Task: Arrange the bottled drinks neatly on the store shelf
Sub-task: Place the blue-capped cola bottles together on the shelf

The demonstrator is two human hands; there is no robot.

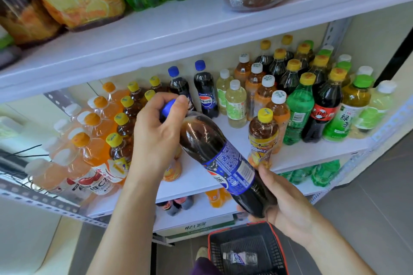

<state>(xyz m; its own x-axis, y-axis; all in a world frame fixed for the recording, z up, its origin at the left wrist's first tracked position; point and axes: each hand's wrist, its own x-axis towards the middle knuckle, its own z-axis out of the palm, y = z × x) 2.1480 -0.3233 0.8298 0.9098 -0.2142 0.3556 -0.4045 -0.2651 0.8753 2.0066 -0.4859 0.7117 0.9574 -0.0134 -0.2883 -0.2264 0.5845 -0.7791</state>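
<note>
A cola bottle point(214, 156) is tipped over in the air, just in front of the shelf point(301, 154). The left hand point(156, 136) curls round its blue cap and neck. The right hand point(288, 203) grips its bottom end. Below, a basket point(277, 243) has one small bottle point(240, 258) lying in it.

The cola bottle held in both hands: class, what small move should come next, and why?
Probably tip the cola bottle upright and stand it on the bare shelf before the two standing colas. It lies tilted, left hand at its blue cap, right hand under its base, matching their label.
</note>
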